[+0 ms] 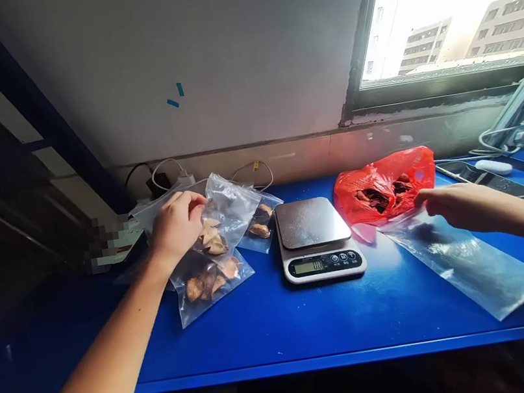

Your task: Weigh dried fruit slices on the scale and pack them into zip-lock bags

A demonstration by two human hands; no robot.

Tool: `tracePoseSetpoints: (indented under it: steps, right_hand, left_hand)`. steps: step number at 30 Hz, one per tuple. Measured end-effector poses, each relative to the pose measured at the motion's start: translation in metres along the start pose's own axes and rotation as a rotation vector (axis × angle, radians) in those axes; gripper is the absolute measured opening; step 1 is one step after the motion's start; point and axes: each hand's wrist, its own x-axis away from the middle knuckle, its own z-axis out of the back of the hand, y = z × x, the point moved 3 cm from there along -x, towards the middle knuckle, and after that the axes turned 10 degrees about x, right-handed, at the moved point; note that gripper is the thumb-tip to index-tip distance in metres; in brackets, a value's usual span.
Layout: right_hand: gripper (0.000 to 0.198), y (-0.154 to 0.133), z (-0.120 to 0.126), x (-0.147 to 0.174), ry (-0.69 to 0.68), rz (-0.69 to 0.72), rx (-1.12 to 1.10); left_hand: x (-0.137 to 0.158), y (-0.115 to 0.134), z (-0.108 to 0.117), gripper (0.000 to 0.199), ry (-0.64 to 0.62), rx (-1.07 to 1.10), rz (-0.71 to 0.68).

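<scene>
My left hand (178, 225) has its fingers curled closed on a clear zip bag (236, 200) holding pale dried slices (211, 237). Just below lies another clear bag (213, 279) of brownish dried slices, and a third bag (260, 223) rests behind, beside the scale. My right hand (445, 203) pinches the upper edge of a flat clear plastic bag (479, 262) that slants toward the front right. Right behind it sits a red plastic bag (388, 181), its mouth open on dark reddish dried pieces. Between my hands stands a kitchen scale (320, 240) with a bare steel plate, its display reading 0.0.
A phone (480, 177) and a white mouse-like object (494, 167) lie at the right rear. White cables and a plug (185, 178) run along the wall. A blue post (54, 122) rises at the left. The blue table's front edge (316, 363) runs across.
</scene>
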Motion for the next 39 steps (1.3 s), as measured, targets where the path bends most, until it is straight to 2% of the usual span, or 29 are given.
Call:
tracePoseSetpoints:
  steps: [2,3,4,5,7,8,10,12,14,17,21,26,29,35,39]
  right_hand:
    - [0.017,0.008,-0.002,-0.003,-0.253,0.102,0.051]
    - [0.020,0.006,0.002,-0.005,-0.330,0.149,0.097]
    - [0.025,-0.002,0.011,-0.010,-0.334,0.175,0.148]
    - [0.028,-0.016,0.023,-0.017,-0.249,0.173,0.191]
    - [0.025,-0.059,0.046,-0.031,0.011,0.109,0.188]
    - [0.021,-0.085,0.053,-0.038,0.114,0.063,0.074]
    - [0.020,-0.137,0.050,-0.050,0.160,0.018,-0.300]
    - [0.020,-0.182,0.030,-0.056,0.001,0.098,-0.588]
    - [0.020,-0.206,0.009,-0.053,-0.174,0.157,-0.728]
    - [0.023,-0.208,-0.006,-0.038,-0.339,0.155,-0.754]
    - [0.026,-0.197,0.005,-0.027,-0.470,0.118,-0.756]
    - [0.026,-0.202,0.010,-0.028,-0.667,-0.025,-1.065]
    - [0.024,-0.204,0.010,-0.028,-0.711,-0.039,-1.139]
    - [0.016,-0.209,0.013,-0.021,-0.806,0.017,-1.046]
    - [0.024,-0.220,0.009,-0.011,-0.882,-0.003,-1.150]
  left_hand:
    - [0.003,0.010,0.003,0.013,0.055,0.097,-0.064]
    - [0.006,0.015,0.003,0.012,0.065,0.145,-0.092]
    - [0.009,0.021,0.003,0.011,0.061,0.187,-0.116]
    - [0.013,0.027,0.002,0.011,0.051,0.223,-0.142]
    - [0.022,0.040,0.000,0.011,0.017,0.276,-0.204]
    - [0.026,0.046,-0.002,0.013,-0.013,0.300,-0.236]
    - [0.035,0.058,-0.006,0.018,-0.089,0.342,-0.286]
    - [0.042,0.065,-0.008,0.024,-0.145,0.364,-0.316]
    - [0.047,0.071,-0.008,0.028,-0.147,0.369,-0.346]
    - [0.053,0.076,-0.006,0.029,-0.125,0.387,-0.409]
    - [0.060,0.083,-0.009,0.031,-0.169,0.426,-0.504]
    - [0.065,0.091,-0.012,0.030,-0.207,0.427,-0.591]
    - [0.065,0.091,-0.014,0.029,-0.222,0.421,-0.594]
    - [0.064,0.094,-0.020,0.027,-0.288,0.404,-0.591]
    - [0.070,0.106,-0.021,0.032,-0.216,0.306,-0.686]
